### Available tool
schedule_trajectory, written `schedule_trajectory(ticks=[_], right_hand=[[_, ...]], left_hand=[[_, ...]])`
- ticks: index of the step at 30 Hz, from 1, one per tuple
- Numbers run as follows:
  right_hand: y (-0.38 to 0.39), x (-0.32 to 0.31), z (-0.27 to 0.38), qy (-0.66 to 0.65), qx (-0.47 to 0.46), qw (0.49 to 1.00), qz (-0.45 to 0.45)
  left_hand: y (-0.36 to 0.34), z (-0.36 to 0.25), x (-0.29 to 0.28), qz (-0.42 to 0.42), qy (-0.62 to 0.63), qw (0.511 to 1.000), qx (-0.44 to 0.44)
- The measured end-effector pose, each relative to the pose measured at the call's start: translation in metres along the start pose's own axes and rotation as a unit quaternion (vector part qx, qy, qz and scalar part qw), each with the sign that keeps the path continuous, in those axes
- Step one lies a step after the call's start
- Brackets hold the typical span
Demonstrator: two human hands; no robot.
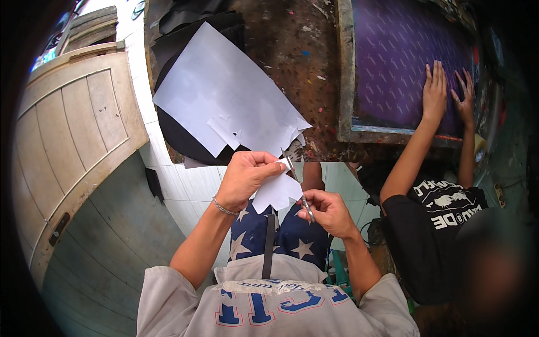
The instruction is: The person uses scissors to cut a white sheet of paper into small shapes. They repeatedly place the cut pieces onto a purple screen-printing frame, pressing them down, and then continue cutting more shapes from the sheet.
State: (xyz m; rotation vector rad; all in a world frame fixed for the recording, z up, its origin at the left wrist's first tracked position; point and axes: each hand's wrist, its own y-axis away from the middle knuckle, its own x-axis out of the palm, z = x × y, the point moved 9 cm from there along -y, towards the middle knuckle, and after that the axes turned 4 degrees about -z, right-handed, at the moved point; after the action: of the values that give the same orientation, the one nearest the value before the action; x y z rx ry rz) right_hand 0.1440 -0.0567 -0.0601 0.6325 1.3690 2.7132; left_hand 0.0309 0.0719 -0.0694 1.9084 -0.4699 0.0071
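Observation:
My left hand (251, 177) pinches a small piece of white paper (276, 194) with notched, uneven edges, held over my lap. In my right hand (328, 212) is a pair of scissors (304, 197), its fingers closed round the handles. The blades point up and away from me, lying along the right side of the paper. Just beyond my hands, a large white sheet (224, 84) rests on the table, its near edge cut and ragged, with small paper scraps (223, 132) by it.
Black material (182, 129) lies beneath the sheet on the paint-stained table (292, 39). At right, a co-worker's hands (435, 92) press on a purple screen in a wooden frame (347, 67). A wooden door (78, 123) stands at left. A tape roll (480, 147) sits at far right.

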Motion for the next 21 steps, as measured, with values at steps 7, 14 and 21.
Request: schedule_trajectory(ticks=[7, 14, 21], right_hand=[[-0.001, -0.0016, 0.0015, -0.003, 0.002, 1.0, -0.006], [-0.0047, -0.0035, -0.001, -0.001, -0.003, 1.0, -0.01], [-0.0078, -0.0042, 0.0026, 0.014, -0.007, 1.0, -0.015]], left_hand=[[0.0, -0.0038, 0.0006, 0.0, -0.016, 1.0, 0.012], [-0.0034, 0.0001, -0.0021, -0.003, 0.006, 1.0, 0.008], [-0.0052, -0.0006, -0.0059, -0.006, 0.001, 1.0, 0.005]])
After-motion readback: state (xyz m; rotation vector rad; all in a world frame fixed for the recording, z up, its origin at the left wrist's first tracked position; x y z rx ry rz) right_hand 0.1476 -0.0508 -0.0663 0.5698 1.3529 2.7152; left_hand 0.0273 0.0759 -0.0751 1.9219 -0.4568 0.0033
